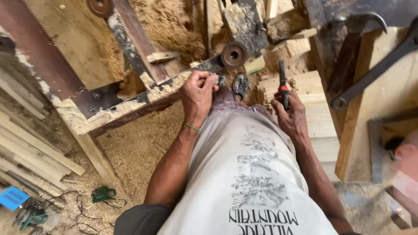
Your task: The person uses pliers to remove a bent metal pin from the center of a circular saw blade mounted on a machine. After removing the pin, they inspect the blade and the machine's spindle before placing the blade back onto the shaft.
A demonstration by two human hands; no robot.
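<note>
The left hand (pixel 198 93) is clenched around something small at the edge of the sawdust-caked metal frame (pixel 143 93), just below the round wheel (pixel 234 55); this looks like the step of fitting or tightening a small part on that frame. The right hand (pixel 291 115) has its grip closed on a red-and-black screwdriver (pixel 283 85), held upright and apart from the frame, near a stack of wood blocks (pixel 311 93). The next move seems to call for bringing the tool tip across to the spot under the left fingers while keeping that part steady. What the left hand pinches is hidden by the fingers. The tool's tip is hard to make out, and the hammer (pixel 355 41) and wrench (pixel 374 72) on the tabletop (pixel 392 93) lie unused
</note>
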